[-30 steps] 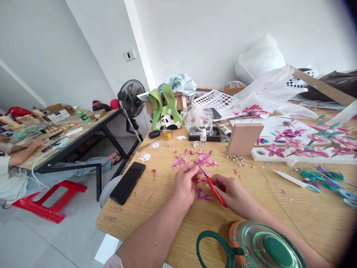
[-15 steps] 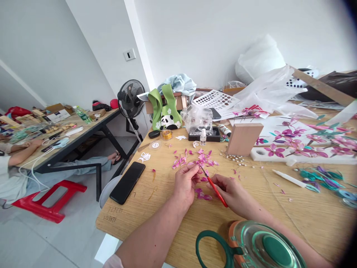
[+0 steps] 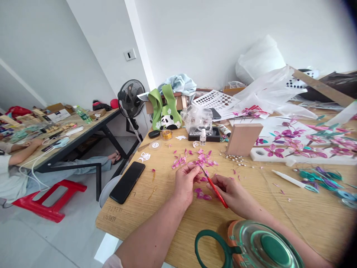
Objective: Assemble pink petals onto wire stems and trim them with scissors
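My right hand (image 3: pixel 227 190) is closed on a slim tool with red handles (image 3: pixel 217 192), its dark tip reaching up to my left fingertips. Thumb and fingers of my left hand (image 3: pixel 186 182) are pinched together at that tip; a pink petal seems to be between them, but it is too small to make out surely. Loose pink petals (image 3: pixel 205 159) lie scattered just beyond both hands, and a few more (image 3: pixel 203 194) rest on the wood between them. White beads on thin stems (image 3: pixel 237 159) lie beyond my right hand.
A glass jar with a green lid (image 3: pixel 275 248) stands close in front, by my right forearm. The black phone (image 3: pixel 127 182) lies left. A wooden block (image 3: pixel 244 140), small bottle (image 3: pixel 203 137), white pen (image 3: pixel 288 178) and pink flowers (image 3: pixel 275 150) are farther back. Another person's arm (image 3: pixel 26 152) rests on the left table.
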`<state>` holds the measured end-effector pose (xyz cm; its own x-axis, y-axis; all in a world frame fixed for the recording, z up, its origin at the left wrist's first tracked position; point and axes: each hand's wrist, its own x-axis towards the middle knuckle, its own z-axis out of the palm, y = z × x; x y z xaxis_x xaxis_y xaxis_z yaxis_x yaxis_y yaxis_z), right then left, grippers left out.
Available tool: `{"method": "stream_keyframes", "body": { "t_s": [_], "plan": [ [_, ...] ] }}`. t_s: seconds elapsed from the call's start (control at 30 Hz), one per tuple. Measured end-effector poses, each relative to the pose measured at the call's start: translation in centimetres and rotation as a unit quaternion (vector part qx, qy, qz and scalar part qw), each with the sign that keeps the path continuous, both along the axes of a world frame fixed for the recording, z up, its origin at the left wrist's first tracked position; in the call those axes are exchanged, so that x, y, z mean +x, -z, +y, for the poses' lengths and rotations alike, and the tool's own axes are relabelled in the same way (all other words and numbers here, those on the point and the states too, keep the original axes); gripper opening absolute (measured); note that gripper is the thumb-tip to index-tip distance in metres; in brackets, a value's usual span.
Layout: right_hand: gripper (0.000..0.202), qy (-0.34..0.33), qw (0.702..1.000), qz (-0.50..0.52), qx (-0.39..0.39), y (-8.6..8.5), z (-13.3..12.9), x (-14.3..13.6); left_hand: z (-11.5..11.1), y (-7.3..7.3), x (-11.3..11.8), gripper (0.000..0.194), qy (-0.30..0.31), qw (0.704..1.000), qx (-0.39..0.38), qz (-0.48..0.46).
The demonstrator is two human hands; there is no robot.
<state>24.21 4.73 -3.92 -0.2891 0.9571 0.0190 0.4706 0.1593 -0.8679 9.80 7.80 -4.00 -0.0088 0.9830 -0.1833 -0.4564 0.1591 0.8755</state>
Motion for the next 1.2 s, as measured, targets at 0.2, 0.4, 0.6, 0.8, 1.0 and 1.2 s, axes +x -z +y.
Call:
{"method": "stream_keyframes", "body": {
  "t_s": [0.2, 0.4, 0.6, 0.8, 1.0, 1.2],
  "plan": [
    [0.040, -0.005, 0.999, 0.029, -0.014, -0.01, -0.06, -0.01, -0.06, 0.00, 0.05, 0.020, 0.016, 1.000, 0.020, 0.011],
    [0.041, -0.008, 1.000, 0.023, -0.014, -0.26, -0.11, 0.06, 0.00, 0.06, 0.07, 0.021, 0.018, 1.000, 0.017, 0.014],
    [0.042, 0.002, 1.000, 0.021, -0.012, -0.54, -0.21, -0.01, -0.02, -0.04, 0.07, 0.023, 0.019, 1.000, 0.004, 0.000],
    [0.041, 0.004, 1.000, 0.018, -0.005, -0.53, -0.24, 0.02, -0.01, -0.04, 0.08, 0.022, 0.020, 1.000, 0.001, -0.011],
    [0.040, 0.007, 1.000, 0.018, -0.002, -0.40, -0.21, 0.04, -0.04, -0.14, 0.10, 0.023, 0.023, 1.000, 0.000, -0.014],
    [0.040, 0.000, 1.000, 0.029, -0.009, -0.39, -0.32, 0.06, -0.11, -0.31, 0.10, 0.023, 0.028, 1.000, 0.001, -0.008]
  ]
}}
